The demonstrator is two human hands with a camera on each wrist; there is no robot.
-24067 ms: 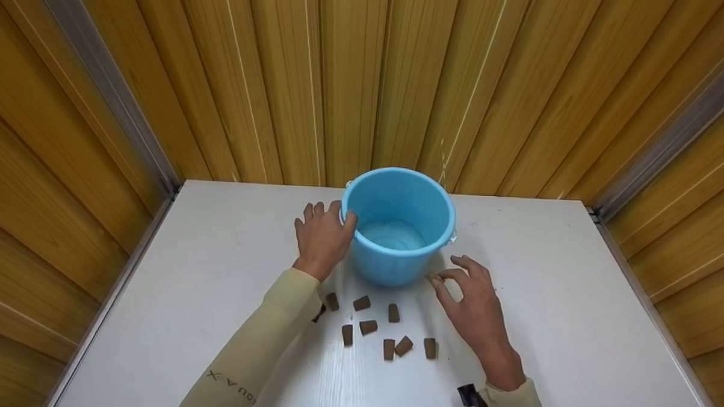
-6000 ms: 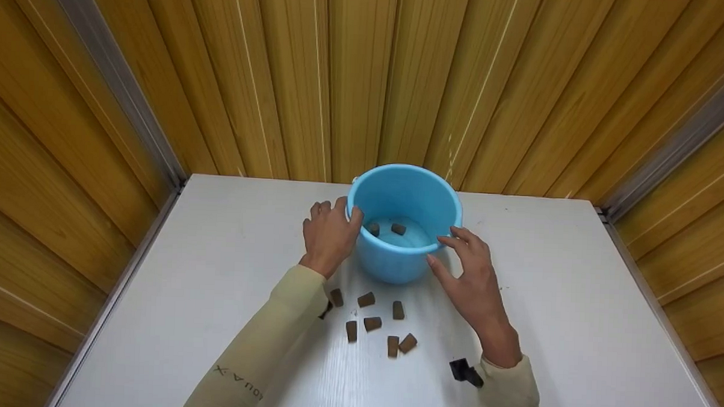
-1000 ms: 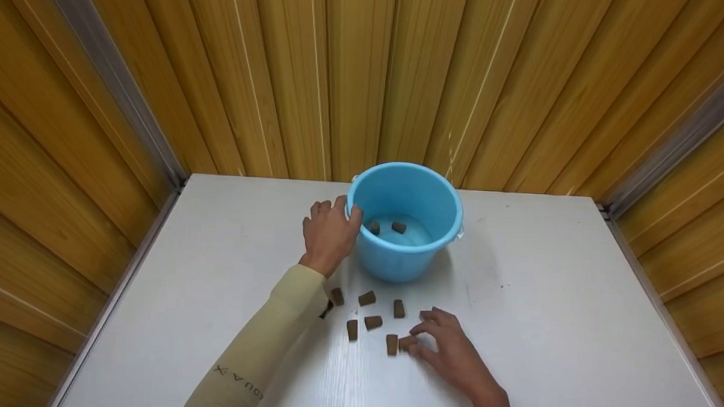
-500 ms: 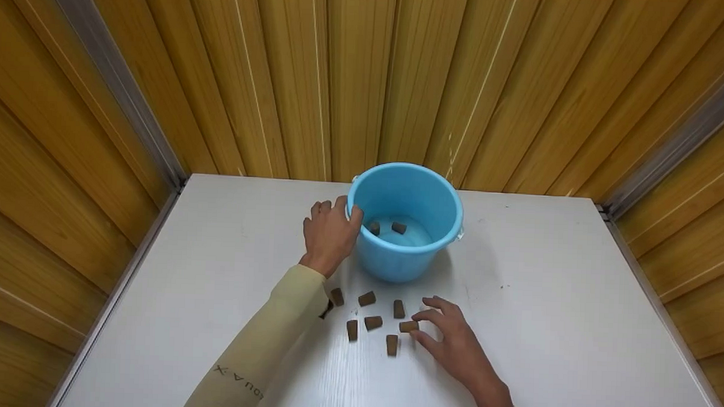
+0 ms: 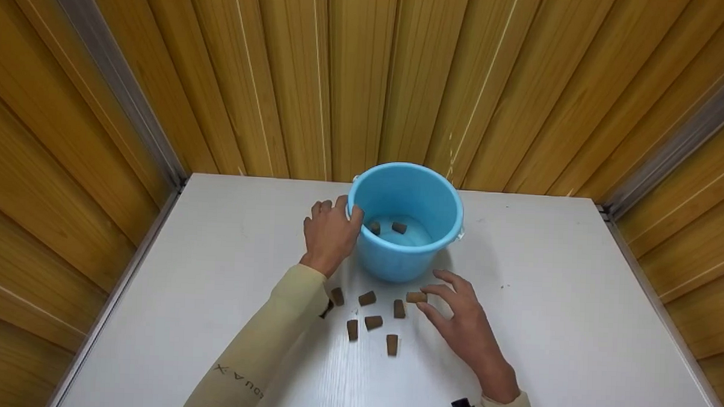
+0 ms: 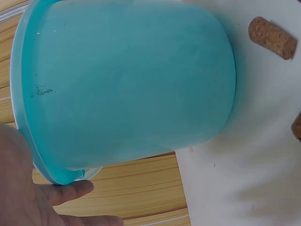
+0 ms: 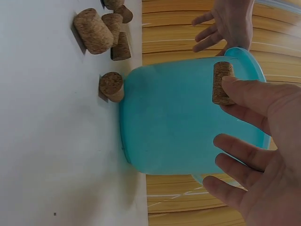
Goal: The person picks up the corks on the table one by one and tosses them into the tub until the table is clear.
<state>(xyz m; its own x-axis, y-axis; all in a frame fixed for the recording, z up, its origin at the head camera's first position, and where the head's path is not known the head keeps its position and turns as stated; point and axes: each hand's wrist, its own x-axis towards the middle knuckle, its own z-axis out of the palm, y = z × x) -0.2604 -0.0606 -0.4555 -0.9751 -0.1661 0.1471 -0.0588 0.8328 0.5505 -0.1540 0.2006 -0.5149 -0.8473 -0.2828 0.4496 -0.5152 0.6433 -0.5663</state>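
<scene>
While fingers (image 7: 251,95) pinch one cork (image 7: 220,84), one bucket (image 5: 393,266) holds two corks (image 5: 399,227).

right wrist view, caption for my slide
Right grip pinching a cork in front of a blue bucket, more corks on the table

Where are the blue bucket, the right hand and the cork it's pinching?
Blue bucket (image 5: 398,265): head view, on its front outer wall.
Right hand (image 5: 466,325): head view, back of the hand.
Pinched cork (image 7: 217,85): right wrist view, its side.
</scene>
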